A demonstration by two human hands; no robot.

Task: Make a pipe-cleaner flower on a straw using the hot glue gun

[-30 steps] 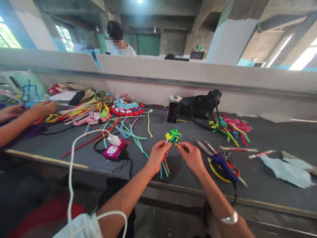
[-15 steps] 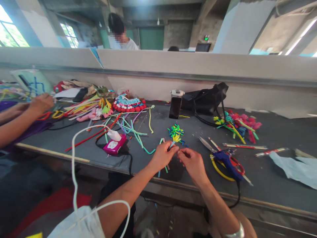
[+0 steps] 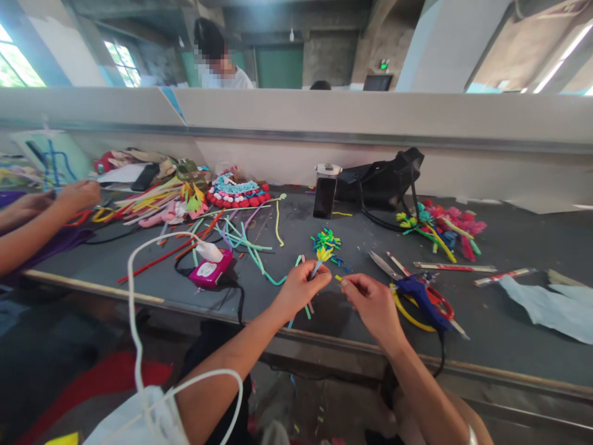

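Observation:
My left hand is closed round the pale blue stem of a small flower with a yellow head. Pinched between the thumb and fingertips of my right hand is a short yellow piece of pipe cleaner. A small gap separates the two hands. Just beyond them lies a heap of short green, blue and yellow pipe cleaner pieces. A few pale pipe cleaners stick out under my left hand.
Scissors and a blue glue gun lie right of my hands. A magenta power box with a white cable is on the left. Behind stand a phone and a black bag. Another person's hands work at far left.
My right hand has drawn away from the left, and the yellow piece in its fingertips now shows. My left hand still holds the flower. The whole view has shifted slightly.

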